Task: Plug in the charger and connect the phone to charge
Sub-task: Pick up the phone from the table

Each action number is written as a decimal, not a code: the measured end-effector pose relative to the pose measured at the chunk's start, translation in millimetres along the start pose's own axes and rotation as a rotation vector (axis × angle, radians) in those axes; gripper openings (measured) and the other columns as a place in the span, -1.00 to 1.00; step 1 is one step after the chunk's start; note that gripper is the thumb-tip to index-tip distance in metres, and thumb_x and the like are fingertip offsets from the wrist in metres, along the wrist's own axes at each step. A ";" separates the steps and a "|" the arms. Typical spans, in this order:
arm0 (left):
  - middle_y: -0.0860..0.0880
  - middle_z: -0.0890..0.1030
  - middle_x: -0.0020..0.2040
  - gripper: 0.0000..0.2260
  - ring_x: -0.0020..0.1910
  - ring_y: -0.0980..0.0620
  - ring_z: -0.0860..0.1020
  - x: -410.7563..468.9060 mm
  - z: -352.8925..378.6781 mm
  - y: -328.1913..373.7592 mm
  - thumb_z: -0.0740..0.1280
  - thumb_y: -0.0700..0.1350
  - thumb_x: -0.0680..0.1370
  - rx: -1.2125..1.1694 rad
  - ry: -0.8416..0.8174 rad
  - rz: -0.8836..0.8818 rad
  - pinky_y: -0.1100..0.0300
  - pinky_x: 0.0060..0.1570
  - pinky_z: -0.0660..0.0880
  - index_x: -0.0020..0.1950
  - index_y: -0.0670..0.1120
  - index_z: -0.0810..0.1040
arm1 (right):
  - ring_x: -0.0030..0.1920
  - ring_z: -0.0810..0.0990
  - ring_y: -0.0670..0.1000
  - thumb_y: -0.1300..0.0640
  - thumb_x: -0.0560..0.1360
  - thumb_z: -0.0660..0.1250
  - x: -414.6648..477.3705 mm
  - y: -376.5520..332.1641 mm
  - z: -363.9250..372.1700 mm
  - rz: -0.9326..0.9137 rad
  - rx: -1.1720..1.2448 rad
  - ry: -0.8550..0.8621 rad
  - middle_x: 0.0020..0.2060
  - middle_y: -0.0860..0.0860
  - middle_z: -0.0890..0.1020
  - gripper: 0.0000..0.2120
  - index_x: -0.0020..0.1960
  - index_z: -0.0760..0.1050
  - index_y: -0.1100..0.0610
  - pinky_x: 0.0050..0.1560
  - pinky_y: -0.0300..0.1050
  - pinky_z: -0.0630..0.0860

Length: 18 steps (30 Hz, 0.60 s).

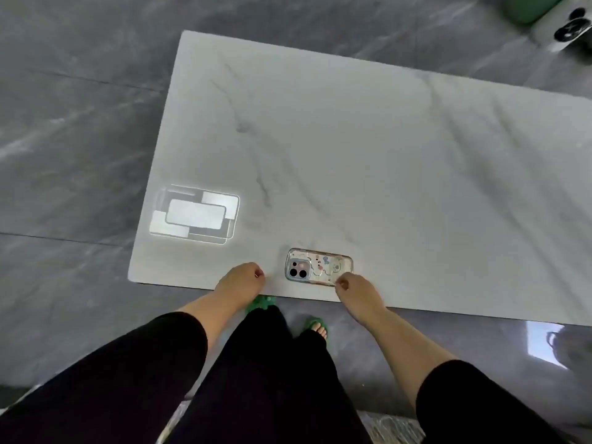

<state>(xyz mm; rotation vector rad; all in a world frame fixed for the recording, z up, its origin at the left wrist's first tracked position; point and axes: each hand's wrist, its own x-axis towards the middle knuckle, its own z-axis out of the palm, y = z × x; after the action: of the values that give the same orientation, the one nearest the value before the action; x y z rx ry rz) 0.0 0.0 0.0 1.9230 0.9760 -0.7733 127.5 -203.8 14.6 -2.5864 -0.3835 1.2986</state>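
From the head camera, a person is standing at the near edge of a white marble-patterned table [368, 149], looking down over it. The phone [319, 266] is lying face down on the table, close to that near edge, with its camera lenses toward the left and a clear case with cartoon figures showing. The right hand [354, 288] is resting just at the phone's near right corner, its fingers curled in and its fingertips touching or almost touching the case edge; it is not gripping the phone. The left hand [240, 278] is sitting on the table to the left of the phone, apart from it, curled into a loose fist with nothing visible inside. A bright reflection of a ceiling light [195, 214] is showing on the tabletop, further left of the phone. Green slippers [315, 325] are showing on the grey floor [70, 129] below the table edge, nearer than the phone.
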 end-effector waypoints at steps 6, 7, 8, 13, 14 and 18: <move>-0.10 0.06 0.50 -0.18 0.50 -0.21 0.07 65.1 25.3 0.0 0.41 0.09 0.31 0.356 0.109 0.144 -0.20 0.37 0.20 0.47 0.07 0.08 | 0.38 0.34 0.09 -0.06 0.44 0.33 68.3 3.6 23.9 -0.238 -0.378 0.074 0.35 0.03 0.43 -0.42 0.41 0.31 0.06 0.34 0.00 0.25; -0.07 -0.17 0.56 0.01 0.54 -0.18 -0.13 75.4 31.1 -4.9 0.44 0.21 0.25 0.402 0.062 0.145 -0.24 0.43 0.01 0.51 0.13 -0.14 | 0.42 0.28 0.09 -0.16 0.39 0.37 77.9 9.0 29.6 -0.279 -0.423 0.079 0.39 0.03 0.37 -0.28 0.45 0.23 0.06 0.38 0.01 0.18; -0.05 -0.40 0.52 0.17 0.52 -0.14 -0.33 84.2 37.4 -9.2 0.42 0.33 0.17 0.439 0.018 0.144 -0.26 0.43 -0.16 0.48 0.18 -0.35 | 0.47 0.20 0.10 -0.26 0.33 0.38 86.5 13.4 34.4 -0.301 -0.474 0.069 0.44 0.04 0.28 -0.13 0.49 0.14 0.06 0.44 0.04 0.10; -0.05 -0.73 0.29 0.39 0.28 -0.09 -0.70 105.5 59.8 -20.8 0.34 0.49 -0.08 0.494 -0.055 0.128 -0.24 0.11 -0.65 0.33 0.14 -0.64 | 0.53 -0.03 0.13 -0.45 0.21 0.33 110.5 33.2 51.6 -0.406 -0.609 0.094 0.54 0.05 0.05 0.13 0.56 -0.12 -0.01 0.49 0.21 -0.16; -0.06 -0.72 0.29 0.40 0.28 -0.10 -0.70 107.3 61.2 -21.1 0.34 0.50 -0.10 0.490 -0.063 0.123 -0.21 0.07 -0.70 0.33 0.14 -0.63 | 0.53 0.03 0.15 -0.45 0.20 0.34 111.2 36.6 52.0 -0.434 -0.612 0.124 0.54 0.06 0.11 0.12 0.56 -0.07 0.00 0.48 0.23 -0.10; -0.06 -0.71 0.31 0.41 0.28 -0.13 -0.69 110.8 64.4 -24.0 0.33 0.53 -0.11 0.510 -0.048 0.125 -0.17 0.00 -0.77 0.34 0.14 -0.63 | 0.35 0.38 0.21 -0.39 0.13 0.45 111.1 46.7 58.5 -0.570 -0.567 0.317 0.35 0.15 0.46 0.00 0.42 0.38 0.14 0.30 0.29 0.35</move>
<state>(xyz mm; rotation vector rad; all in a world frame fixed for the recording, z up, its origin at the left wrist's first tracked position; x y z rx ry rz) 26.5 -9.8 -127.3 2.3582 0.6592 -1.0629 150.4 -206.6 -117.4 -2.7059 -1.4632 0.6274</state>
